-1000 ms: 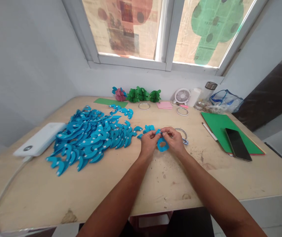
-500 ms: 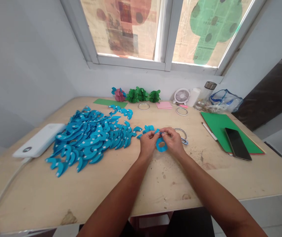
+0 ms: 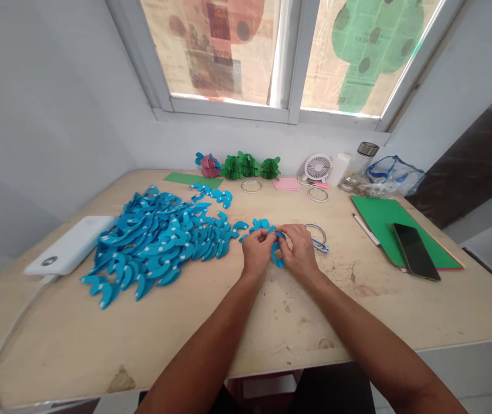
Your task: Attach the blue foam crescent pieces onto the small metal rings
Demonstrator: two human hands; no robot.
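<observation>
Between my two hands is a ring-shaped piece of blue paper (image 3: 277, 257), its lower curve showing below the fingers. My left hand (image 3: 258, 252) pinches its upper left part. My right hand (image 3: 298, 248) pinches the upper right, fingertips close to those of the left. Just behind the left fingers lie a few small blue paper pieces (image 3: 260, 223). A large heap of curved blue paper pieces (image 3: 160, 233), several with white square patches, spreads to the left. Beside my right hand are a roll of tape (image 3: 321, 230) and a pale blue-handled tool (image 3: 321, 246), partly hidden.
A white power bank (image 3: 71, 244) with a cable lies at the left. Along the back stand green paper figures (image 3: 246, 165), a small fan (image 3: 317, 167) and a glass bottle (image 3: 360, 167). To the right, a black phone (image 3: 415, 252) rests on green sheets (image 3: 379, 221) near a white pen (image 3: 365, 229).
The blue paper ring has turned and looks narrower, its lower part shifted slightly left. My right fingers have moved slightly left over it. The left hand has barely moved.
</observation>
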